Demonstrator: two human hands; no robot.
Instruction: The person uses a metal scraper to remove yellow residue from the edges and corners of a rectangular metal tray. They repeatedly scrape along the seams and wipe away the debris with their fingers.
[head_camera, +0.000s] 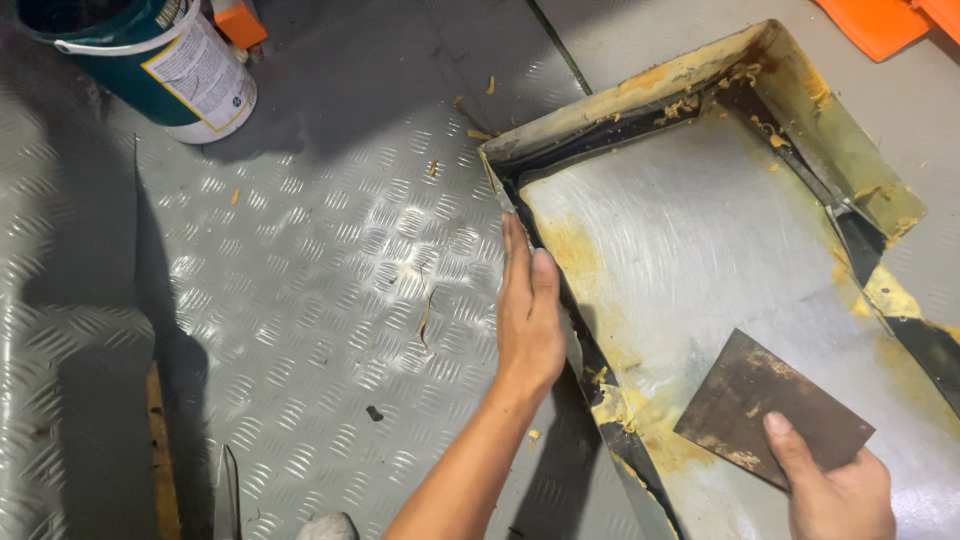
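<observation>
A shallow metal tray with raised rims lies on a chequer-plate floor; yellow residue sticks along its rims and corners. My left hand rests flat against the outside of the tray's left rim, fingers straight and together, pointing away from me. My right hand grips a dark, rusty flat scraper blade by its near edge; the blade lies on the tray's bottom near the front right.
A teal and white bucket stands at the top left. Orange plastic pieces lie at the top right, another orange item beside the bucket. Yellow scrapings dot the floor. A thin metal blade lies at the bottom left.
</observation>
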